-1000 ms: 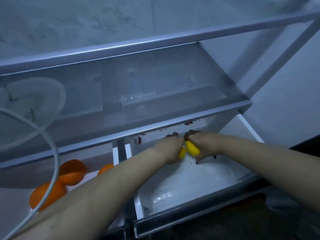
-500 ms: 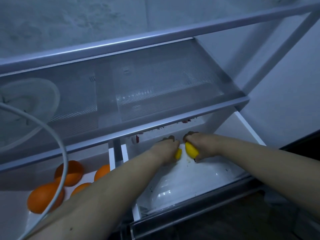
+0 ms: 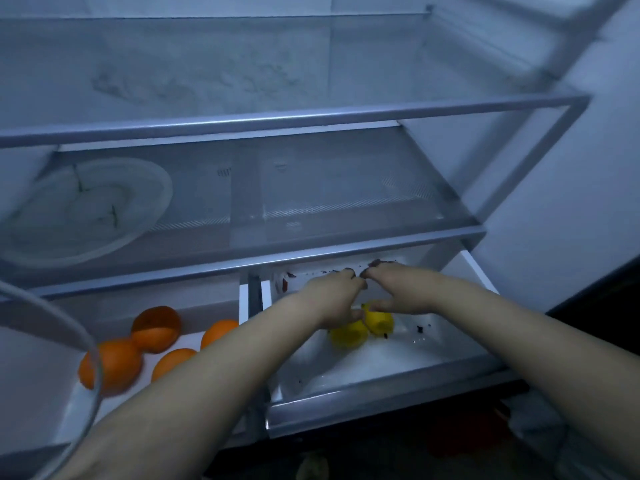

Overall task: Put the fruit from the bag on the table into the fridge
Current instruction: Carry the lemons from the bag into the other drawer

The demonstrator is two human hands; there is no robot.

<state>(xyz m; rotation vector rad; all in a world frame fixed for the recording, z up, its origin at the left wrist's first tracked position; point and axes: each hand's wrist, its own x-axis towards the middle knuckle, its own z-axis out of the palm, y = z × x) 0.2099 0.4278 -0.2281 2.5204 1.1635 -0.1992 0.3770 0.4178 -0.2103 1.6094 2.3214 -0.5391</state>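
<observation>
Both hands are deep in the fridge (image 3: pixel 242 64), in its right drawer (image 3: pixel 363 367), a smooth white plastic tub speckled with dark crumbs. Two lemons (image 3: pixel 348 337) lie side by side on its floor, oval and bright yellow. The left hand (image 3: pixel 336 296) and right hand (image 3: pixel 394 289) hover just over them, fingers loose and spread, fingertips almost meeting, gripping nothing. The thumbs dip towards the fruit, contact unclear. In the left drawer (image 3: pixel 188 341) are four round oranges (image 3: pixel 110 365). Above, a ribbed glass shelf (image 3: pixel 346 202) carries a clear oval dish (image 3: pixel 152 216).
</observation>
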